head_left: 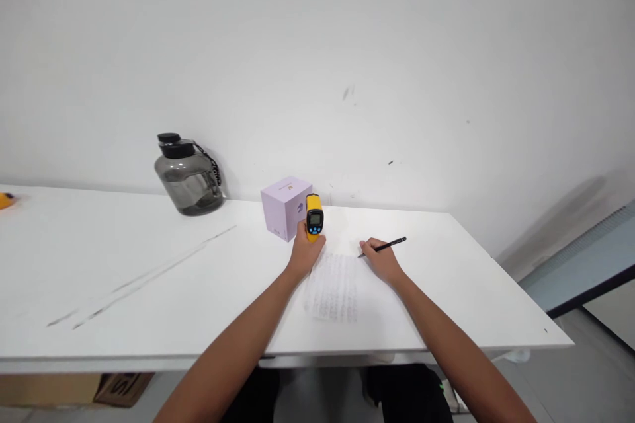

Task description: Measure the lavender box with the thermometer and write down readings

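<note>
My left hand is wrapped round the handle of a yellow and black infrared thermometer, whose small screen and blue buttons face me. Just behind and to the left of it stands a lilac box. In my right hand is a dark pencil, tilted with its tip low at the upper right of a sheet of paper. Rows of handwriting cover much of the sheet, too small to read. Whether the pencil tip touches the paper, I cannot tell.
A large grey see-through water jug with a black lid stands at the back left by the wall. A yellow object is cut off at the left edge. The white table ends at the right; a cardboard box lies below.
</note>
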Demonstrator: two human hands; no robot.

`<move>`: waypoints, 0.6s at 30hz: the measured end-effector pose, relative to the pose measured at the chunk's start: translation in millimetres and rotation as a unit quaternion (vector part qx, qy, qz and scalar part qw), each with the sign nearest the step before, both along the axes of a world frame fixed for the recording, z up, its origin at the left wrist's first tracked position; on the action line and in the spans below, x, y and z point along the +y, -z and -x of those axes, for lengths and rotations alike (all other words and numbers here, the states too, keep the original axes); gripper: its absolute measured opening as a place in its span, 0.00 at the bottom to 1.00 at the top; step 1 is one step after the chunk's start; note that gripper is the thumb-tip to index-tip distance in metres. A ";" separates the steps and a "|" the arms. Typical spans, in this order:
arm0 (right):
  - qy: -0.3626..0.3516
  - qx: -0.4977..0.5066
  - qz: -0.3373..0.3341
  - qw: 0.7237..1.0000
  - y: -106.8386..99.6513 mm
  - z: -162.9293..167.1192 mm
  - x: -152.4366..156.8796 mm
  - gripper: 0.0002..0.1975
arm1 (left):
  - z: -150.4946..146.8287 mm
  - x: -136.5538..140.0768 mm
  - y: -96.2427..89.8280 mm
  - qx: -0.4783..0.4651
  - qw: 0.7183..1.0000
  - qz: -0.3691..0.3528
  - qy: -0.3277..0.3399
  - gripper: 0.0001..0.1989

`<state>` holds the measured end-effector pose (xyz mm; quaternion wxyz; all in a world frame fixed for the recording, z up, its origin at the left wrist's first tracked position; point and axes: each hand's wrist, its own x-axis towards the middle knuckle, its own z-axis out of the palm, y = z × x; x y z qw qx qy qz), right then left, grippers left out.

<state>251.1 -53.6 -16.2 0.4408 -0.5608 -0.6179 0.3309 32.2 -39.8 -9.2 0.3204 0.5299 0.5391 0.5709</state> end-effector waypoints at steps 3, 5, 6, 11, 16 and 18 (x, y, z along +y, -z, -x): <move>-0.003 0.000 0.002 1.000 0.3 -0.1 0.3 0.20 | -0.1 0.8 0.9 -0.001 1.000 0.013 0.007 0.20; -0.005 0.000 0.004 1.000 0.7 -0.3 0.9 0.20 | -0.2 1.4 1.8 -0.013 1.000 0.020 0.012 0.22; -0.005 -0.001 0.005 1.000 1.0 -0.4 1.1 0.20 | -0.1 1.7 2.3 -0.018 0.999 0.022 0.015 0.22; -0.004 0.001 0.008 1.000 2.0 -0.2 1.4 0.20 | 0.0 2.3 4.6 -0.013 1.000 0.012 0.025 0.22; 0.001 0.002 0.005 1.000 2.7 0.5 0.2 0.20 | -2.8 -0.1 1.6 0.025 0.999 0.020 0.022 0.23; 0.000 0.000 0.003 1.000 2.6 0.8 0.0 0.20 | -3.0 -1.2 -1.0 0.061 0.998 0.023 0.018 0.24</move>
